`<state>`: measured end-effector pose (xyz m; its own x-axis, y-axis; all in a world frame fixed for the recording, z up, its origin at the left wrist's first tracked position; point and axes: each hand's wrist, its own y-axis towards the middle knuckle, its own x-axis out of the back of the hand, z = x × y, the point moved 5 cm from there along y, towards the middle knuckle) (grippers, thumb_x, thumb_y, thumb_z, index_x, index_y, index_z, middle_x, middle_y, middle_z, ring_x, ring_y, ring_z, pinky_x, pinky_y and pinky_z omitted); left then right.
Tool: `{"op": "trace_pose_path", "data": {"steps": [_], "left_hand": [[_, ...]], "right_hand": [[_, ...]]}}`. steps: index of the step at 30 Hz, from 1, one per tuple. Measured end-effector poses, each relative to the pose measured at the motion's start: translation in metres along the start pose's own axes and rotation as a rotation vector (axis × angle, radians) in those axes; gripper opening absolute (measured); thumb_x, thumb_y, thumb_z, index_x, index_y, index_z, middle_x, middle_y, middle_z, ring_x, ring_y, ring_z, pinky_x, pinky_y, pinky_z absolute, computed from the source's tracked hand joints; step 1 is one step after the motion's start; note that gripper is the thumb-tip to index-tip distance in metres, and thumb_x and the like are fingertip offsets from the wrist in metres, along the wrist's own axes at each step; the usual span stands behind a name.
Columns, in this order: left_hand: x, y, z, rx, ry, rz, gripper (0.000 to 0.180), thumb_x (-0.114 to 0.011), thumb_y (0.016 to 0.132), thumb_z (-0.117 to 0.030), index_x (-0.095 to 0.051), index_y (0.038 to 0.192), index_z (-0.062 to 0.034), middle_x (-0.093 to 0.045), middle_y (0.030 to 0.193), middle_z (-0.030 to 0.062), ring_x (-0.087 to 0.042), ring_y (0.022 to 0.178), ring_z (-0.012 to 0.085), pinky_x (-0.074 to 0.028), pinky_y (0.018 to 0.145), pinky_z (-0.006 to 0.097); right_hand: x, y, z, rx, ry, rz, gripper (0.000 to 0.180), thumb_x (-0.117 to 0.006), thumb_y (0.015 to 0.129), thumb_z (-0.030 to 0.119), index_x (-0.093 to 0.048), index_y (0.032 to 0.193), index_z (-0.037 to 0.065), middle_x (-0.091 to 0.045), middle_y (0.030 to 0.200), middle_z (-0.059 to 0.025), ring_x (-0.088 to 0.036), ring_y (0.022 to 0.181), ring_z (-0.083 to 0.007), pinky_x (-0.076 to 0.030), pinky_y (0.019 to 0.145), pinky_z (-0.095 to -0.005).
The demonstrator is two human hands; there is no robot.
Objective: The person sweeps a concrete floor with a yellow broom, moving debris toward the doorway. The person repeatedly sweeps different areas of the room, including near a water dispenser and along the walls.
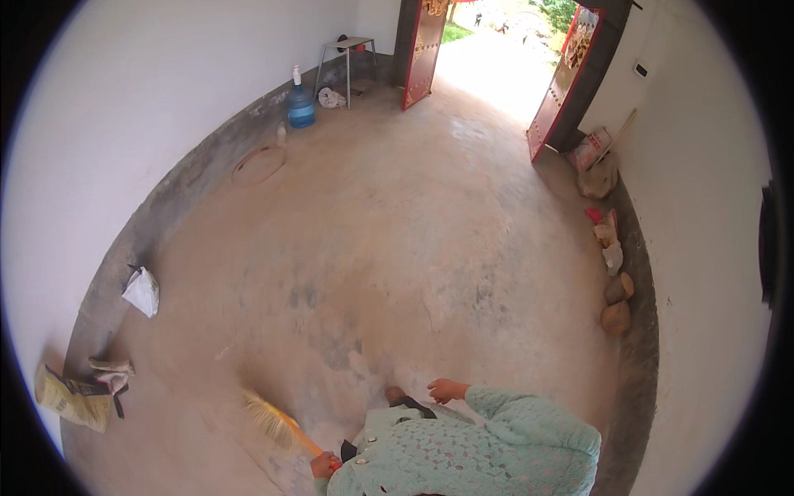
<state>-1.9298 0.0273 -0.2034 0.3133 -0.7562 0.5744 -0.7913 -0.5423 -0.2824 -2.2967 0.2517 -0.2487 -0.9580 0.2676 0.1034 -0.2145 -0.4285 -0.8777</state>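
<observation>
Fingers of the left hand (pixel 323 465) wrap the orange handle of a broom (pixel 277 423), whose straw bristles rest on the concrete floor (pixel 397 248) just ahead and left of the person. Right hand (pixel 447 389) hangs free over the floor, fingers loosely curled and holding nothing. With only one hand low on the handle, the broom could twist or skid over the rough patches. Both arms are bent, in a green sleeve (pixel 529 426), close to the body.
</observation>
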Motion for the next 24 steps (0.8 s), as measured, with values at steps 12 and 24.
{"op": "trace_pose_path", "data": {"steps": [12,24], "left_hand": [[0.019,0.081,-0.075,0.615,-1.008,0.059,0.008,-0.051,0.069,-0.005,-0.052,0.075,0.0000,-0.046,0.055,0.0003,-0.043,0.048,0.0062,-0.035,0.043,0.021],[0.133,-0.053,-0.193,0.677,-0.369,-0.369,0.021,-0.048,0.073,-0.019,-0.054,0.064,-0.0005,-0.055,0.066,0.0176,-0.052,0.068,0.0302,-0.041,0.064,0.037]], "right_hand": [[0.040,0.003,0.038,0.079,0.128,-0.110,0.044,-0.047,0.074,0.014,-0.041,0.117,0.003,-0.052,0.066,-0.0068,-0.051,0.054,-0.0152,-0.044,0.047,-0.0282],[0.043,0.014,0.046,0.047,0.086,-0.086,0.044,-0.049,0.073,0.015,-0.042,0.115,0.002,-0.052,0.066,-0.0068,-0.051,0.054,-0.0151,-0.044,0.047,-0.0283]]}}
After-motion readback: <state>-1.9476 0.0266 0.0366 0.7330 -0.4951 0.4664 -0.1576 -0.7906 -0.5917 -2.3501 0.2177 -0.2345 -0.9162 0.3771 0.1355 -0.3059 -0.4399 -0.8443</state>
